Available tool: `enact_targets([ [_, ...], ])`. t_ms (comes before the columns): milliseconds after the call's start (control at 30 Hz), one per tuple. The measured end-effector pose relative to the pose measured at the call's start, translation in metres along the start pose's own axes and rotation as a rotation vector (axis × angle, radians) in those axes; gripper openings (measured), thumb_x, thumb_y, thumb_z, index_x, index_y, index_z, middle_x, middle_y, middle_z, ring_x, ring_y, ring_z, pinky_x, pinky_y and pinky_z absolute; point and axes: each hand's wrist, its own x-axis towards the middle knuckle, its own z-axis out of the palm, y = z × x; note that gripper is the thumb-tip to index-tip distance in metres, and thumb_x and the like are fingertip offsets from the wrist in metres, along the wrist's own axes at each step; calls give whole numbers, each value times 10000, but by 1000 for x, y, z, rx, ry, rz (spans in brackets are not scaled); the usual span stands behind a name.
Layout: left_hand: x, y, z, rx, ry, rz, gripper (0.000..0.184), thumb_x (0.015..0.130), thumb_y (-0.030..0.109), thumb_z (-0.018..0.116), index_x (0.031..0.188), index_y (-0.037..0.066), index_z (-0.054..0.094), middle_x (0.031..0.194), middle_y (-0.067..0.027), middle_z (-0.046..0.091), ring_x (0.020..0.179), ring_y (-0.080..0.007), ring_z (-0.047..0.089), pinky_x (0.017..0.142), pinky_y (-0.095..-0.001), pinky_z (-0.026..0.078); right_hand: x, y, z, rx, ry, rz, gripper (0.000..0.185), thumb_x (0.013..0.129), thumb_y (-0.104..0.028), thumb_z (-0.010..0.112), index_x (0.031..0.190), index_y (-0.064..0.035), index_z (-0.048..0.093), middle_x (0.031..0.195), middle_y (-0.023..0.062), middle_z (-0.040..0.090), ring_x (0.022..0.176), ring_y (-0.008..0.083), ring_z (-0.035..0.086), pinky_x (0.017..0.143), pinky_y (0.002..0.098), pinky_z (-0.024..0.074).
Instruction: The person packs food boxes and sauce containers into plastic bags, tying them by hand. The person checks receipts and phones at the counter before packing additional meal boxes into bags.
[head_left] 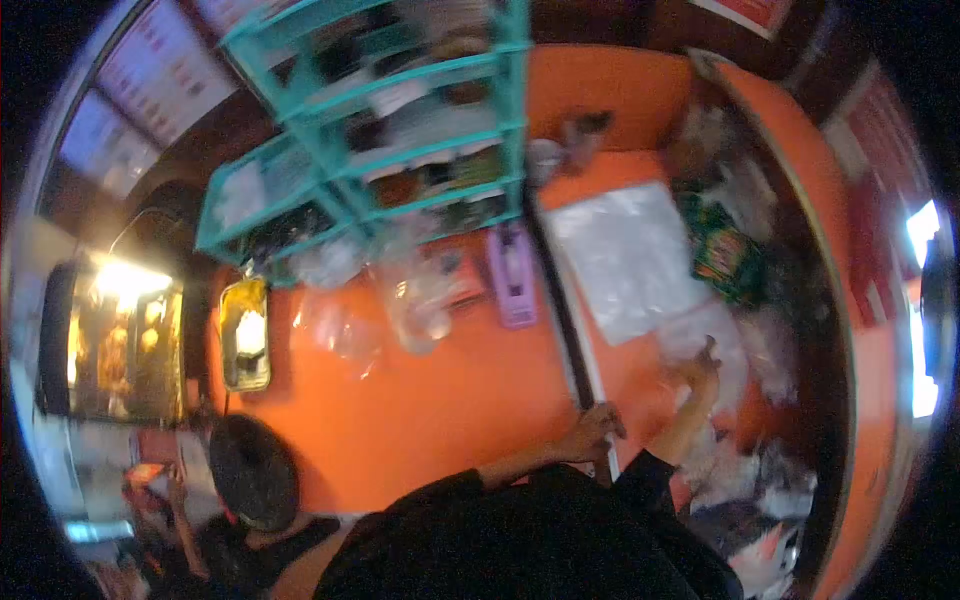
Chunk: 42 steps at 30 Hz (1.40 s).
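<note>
Near the front edge of the orange table [430, 420], my left hand [590, 433] rests at the lower end of a long bar with a white edge [590, 365]. Its fingers are curled, and blur hides whether they grip the bar. My right hand [700, 372] reaches over clear plastic [715, 335] to the right of the bar, with its fingers partly spread. Beyond it lies a stack of clear plastic sheets [625, 260]. A purple tool with a dark slot [514, 275] lies left of the bar.
Teal shelves [430, 150] with assorted items stand at the back. Clear bags [410, 300] and a yellow-rimmed tray [246, 335] lie to the left. A green packet [725, 255] and loose plastic [770, 490] are at the right. Another person's arm [185, 525] shows at lower left.
</note>
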Motion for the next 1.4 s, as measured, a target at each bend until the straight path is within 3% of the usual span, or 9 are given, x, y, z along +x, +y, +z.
enact_targets([
  [333,13,-11,1,-348,-179,-358,246,778,137,599,1011,78,547,1067,-104,437,1092,-246,399,790,-365,422,-19,-56,-95,466,463,-92,431,833,-349,539,1083,-1,587,1089,216,586,997,312,567,856,381,440],
  [433,40,-5,-29,-500,66,-308,512,807,253,635,1221,65,398,1194,-103,394,1095,-227,404,808,-355,441,-42,-87,-120,638,862,-370,351,876,-241,523,1102,23,571,1061,193,602,957,294,583,834,360,457],
  [600,89,25,-79,-373,126,-367,834,757,393,695,1362,129,185,1315,-167,296,1233,-277,314,922,-415,390,-34,-167,-154,770,781,-861,251,826,-20,513,1060,24,589,1017,129,619,964,218,564,874,298,426],
  [767,128,9,-116,-781,184,-617,1010,727,467,696,1384,187,-18,1343,-173,265,1223,-311,345,910,-530,388,-62,-255,-133,576,192,-1017,280,812,-80,583,1089,-44,560,921,97,615,829,152,588,730,277,456],
  [900,129,-61,-110,-698,398,-533,903,781,460,637,1382,143,43,1341,-153,273,1202,-273,386,831,-437,467,-58,-249,-93,580,-131,-1075,139,759,31,495,876,8,566,828,96,617,791,129,597,689,280,476],
  [967,127,-34,-124,-751,494,-563,580,848,483,520,1265,115,354,1255,-90,374,1120,-229,451,820,-368,477,-59,-244,-69,513,-474,-1088,192,749,28,477,886,2,609,828,129,619,827,209,609,772,309,475],
  [1133,113,-98,-107,-966,575,-730,425,900,489,403,1036,97,497,923,-41,510,805,-175,537,643,-311,474,-42,-238,-19,234,256,-978,254,744,-241,620,925,-65,645,854,182,620,879,352,582,802,415,451],
  [1267,116,-96,-104,-995,665,-713,401,907,462,413,995,82,504,840,-38,511,719,-155,528,595,-306,459,-32,-242,-9,288,239,-1073,330,703,-341,660,878,-62,639,812,180,622,820,334,597,743,410,462],
  [1400,123,-66,-112,-893,601,-764,391,912,446,406,1097,107,469,816,-10,480,726,-142,498,604,-305,430,-39,-240,-1,265,124,-662,374,660,-411,669,803,-67,641,758,159,624,725,347,604,684,421,470],
])
